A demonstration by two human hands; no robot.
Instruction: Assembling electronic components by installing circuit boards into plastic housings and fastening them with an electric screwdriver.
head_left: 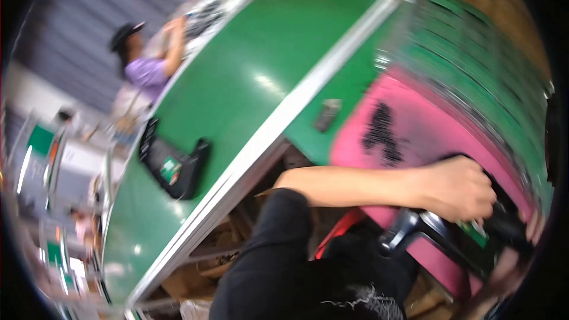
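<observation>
A bare forearm with a black sleeve leads to my left hand [453,191], whose fingers are curled closed on a black plastic housing [456,243]. A green patch, like a small circuit board [476,234], shows just below these fingers. At the right rim my right hand [536,229] appears only in part and blurred, close to the housing's dark end; its grip cannot be made out. The housing, with a shiny grey-black arm at its near left, rests over a pink mat [424,115]. Many small black pieces, perhaps screws [384,135], lie heaped on the mat.
A small grey object [327,114] lies left of the mat. Past a pale metal rail [261,133] runs a green conveyor belt [249,71] bearing another black housing [175,169]. Clear-fronted green bins [474,47] stand behind the mat. A person in purple [148,74] works across the belt.
</observation>
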